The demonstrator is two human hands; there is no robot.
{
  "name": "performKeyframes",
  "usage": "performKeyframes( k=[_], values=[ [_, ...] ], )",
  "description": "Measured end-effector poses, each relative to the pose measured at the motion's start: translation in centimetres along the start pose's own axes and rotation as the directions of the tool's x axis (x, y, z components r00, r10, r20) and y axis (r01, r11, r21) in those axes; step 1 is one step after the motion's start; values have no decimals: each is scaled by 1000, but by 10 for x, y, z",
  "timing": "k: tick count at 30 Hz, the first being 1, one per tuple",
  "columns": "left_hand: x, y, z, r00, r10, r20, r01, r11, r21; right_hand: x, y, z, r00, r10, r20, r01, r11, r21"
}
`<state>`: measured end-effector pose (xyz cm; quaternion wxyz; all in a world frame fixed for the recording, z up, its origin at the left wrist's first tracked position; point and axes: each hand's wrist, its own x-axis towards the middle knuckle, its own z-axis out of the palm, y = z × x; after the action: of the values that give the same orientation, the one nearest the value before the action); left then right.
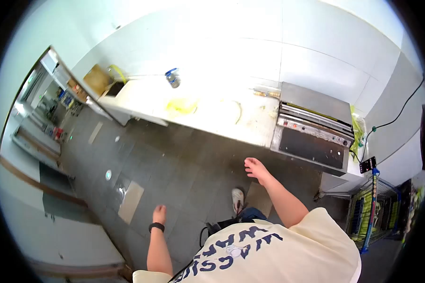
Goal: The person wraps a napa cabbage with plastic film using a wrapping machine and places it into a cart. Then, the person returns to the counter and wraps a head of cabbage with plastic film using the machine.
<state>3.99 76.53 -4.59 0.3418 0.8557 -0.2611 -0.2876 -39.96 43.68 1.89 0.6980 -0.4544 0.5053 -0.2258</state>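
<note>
from where i stand, the person's right hand (255, 170) hangs over the grey tiled floor (179, 155), fingers loosely parted and a little bent, apart from the front edge of the long white counter (212, 121). that edge is the nearest part of the worktop to it. the left hand (159, 214) is lower and off to the side, also above the floor, with a dark band (156, 227) around the wrist; i can't tell whether its fingers are curled or pressed together.

the counter runs along the tiled wall, and at its right end sits a steel machine (311, 128) with rollers across it, a row of knobs, and a dark plate in front. just beside its left side lie wooden-handled tools (266, 94). farther left on the counter there's a crumpled piece of yellow plastic (182, 106), and behind it a clear container with a blue top (173, 79) near the wall.

to the right of the machine, a wire cart (375, 207) stands on the floor, with a phone (368, 164) upright at its handle. a light shoe (238, 198) shows below the right hand, in front of the pale, dark-lettered shirt (292, 254).
</note>
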Motion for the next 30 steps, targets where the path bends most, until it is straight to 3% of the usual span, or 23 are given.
performKeyframes(
  k=[4,6,9,11,14,16,17,18,20,23,26,27,30],
  values=[
    [114,111,30,983,173,61,-163,976,-143,120,-43,14,988,-9,-151,23,996,87],
    [130,170,55,966,148,211,-84,955,-284,190,-46,11,974,77,-213,-39,984,177],
    [177,244,86,907,125,401,12,947,-322,249,-86,12,922,68,-382,-15,990,141],
    [212,289,98,881,181,436,-66,962,-265,263,-109,16,910,180,-373,-109,973,202],
    [277,341,127,817,257,517,-86,940,-331,294,-125,20,915,283,-287,-233,953,195],
    [323,373,151,787,268,556,-199,963,-184,304,-126,17,906,335,-257,-289,936,202],
    [355,370,176,764,339,549,-341,935,-102,309,-119,17,904,322,-283,-282,943,175],
    [366,392,188,751,230,619,-262,964,-40,306,-120,20,892,333,-305,-282,939,198],
    [400,393,234,714,292,636,-257,955,-150,302,-135,36,860,364,-356,-288,925,249],
    [443,378,302,590,162,791,-86,987,-138,305,-146,57,806,411,-427,-243,886,395],
    [440,399,320,374,2,928,171,983,-71,319,-131,61,819,378,-433,-165,876,454],
    [431,404,321,354,64,933,188,973,-137,318,-129,58,825,381,-417,-170,872,460],
    [418,420,324,435,-24,900,198,978,-69,305,-146,70,804,355,-477,-108,876,471]
  ],
)
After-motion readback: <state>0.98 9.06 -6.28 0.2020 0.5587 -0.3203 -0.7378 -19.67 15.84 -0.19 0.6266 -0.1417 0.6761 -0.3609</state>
